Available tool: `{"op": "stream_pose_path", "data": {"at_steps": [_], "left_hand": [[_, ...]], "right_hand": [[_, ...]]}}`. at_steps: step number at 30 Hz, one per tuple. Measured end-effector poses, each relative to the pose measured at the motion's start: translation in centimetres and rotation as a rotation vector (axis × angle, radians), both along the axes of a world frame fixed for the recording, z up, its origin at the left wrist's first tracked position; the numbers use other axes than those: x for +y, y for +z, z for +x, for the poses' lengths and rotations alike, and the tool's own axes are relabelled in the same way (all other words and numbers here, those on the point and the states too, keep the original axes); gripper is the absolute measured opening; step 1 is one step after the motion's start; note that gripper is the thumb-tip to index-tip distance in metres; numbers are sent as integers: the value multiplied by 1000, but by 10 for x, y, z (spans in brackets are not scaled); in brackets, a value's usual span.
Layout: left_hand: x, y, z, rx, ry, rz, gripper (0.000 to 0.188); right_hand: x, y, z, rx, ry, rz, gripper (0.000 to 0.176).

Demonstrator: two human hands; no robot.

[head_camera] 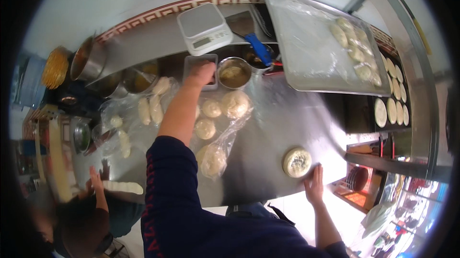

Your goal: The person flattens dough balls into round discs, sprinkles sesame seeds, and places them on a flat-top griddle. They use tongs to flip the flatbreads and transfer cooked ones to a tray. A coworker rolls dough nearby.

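My left hand (203,73) reaches into a rectangular plastic container (187,65) at the back of the steel table; its fingertips and anything between them are hidden. Near the front right, my right hand (314,187) rests at the table beside a round flat dough piece (297,162) with dark specks on top, its fingers extended and holding nothing. Right of the container is a steel bowl (234,73) with a pale filling. Round dough balls (211,108) and a larger dough ball (235,104), partly under plastic film (230,143), lie between my arms.
A white kitchen scale (206,28) and a blue-handled scraper (258,48) lie behind. A metal tray (305,53) holds film-covered dough; flat rounds (381,112) fill another tray at right. A co-worker's hands (95,182) are by a dough strip (124,187) at left.
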State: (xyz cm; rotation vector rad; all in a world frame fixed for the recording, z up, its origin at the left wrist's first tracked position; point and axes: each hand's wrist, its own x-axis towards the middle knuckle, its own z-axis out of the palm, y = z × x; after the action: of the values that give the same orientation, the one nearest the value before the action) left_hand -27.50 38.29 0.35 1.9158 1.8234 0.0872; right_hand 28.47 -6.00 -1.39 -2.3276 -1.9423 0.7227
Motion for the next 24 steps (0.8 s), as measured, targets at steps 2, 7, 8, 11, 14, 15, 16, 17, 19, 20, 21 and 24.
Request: {"op": "stream_pose_path", "data": {"at_steps": [2, 7, 8, 11, 14, 15, 16, 17, 19, 20, 21, 24], "left_hand": [[5, -7, 1, 138, -27, -39, 16], [16, -28, -25, 12, -41, 177, 16], [19, -30, -32, 88, -13, 259, 16], [5, -33, -49, 98, 60, 507, 14], [-24, -25, -54, 30, 260, 624, 15], [-38, -21, -49, -97, 325, 653, 15], [-55, -17, -42, -240, 422, 659, 14], [-71, -10, -33, -390, 574, 628, 14], [-117, -3, 0, -523, 469, 636, 12], [-145, -3, 26, -588, 402, 629, 13], [-175, -7, 57, -673, 383, 571, 15], [-259, -19, 162, -816, 483, 314, 11]], "right_hand": [[-1, 3, 1, 14, 38, 34, 92], [2, 12, 11, 69, 55, 11, 91], [3, 15, 12, 54, 62, -6, 92], [12, 25, 9, 97, 18, -36, 88], [27, 32, -6, 19, -23, -55, 89], [33, 34, -13, -7, 81, 38, 89], [36, 35, -21, -51, 174, 115, 89], [38, 36, -28, -100, 271, 222, 89], [39, 37, -41, -107, 542, 280, 90], [38, 38, -46, -85, 679, 369, 91], [36, 37, -48, -117, 732, 287, 91], [37, 36, -46, -83, 807, 170, 90]]}}
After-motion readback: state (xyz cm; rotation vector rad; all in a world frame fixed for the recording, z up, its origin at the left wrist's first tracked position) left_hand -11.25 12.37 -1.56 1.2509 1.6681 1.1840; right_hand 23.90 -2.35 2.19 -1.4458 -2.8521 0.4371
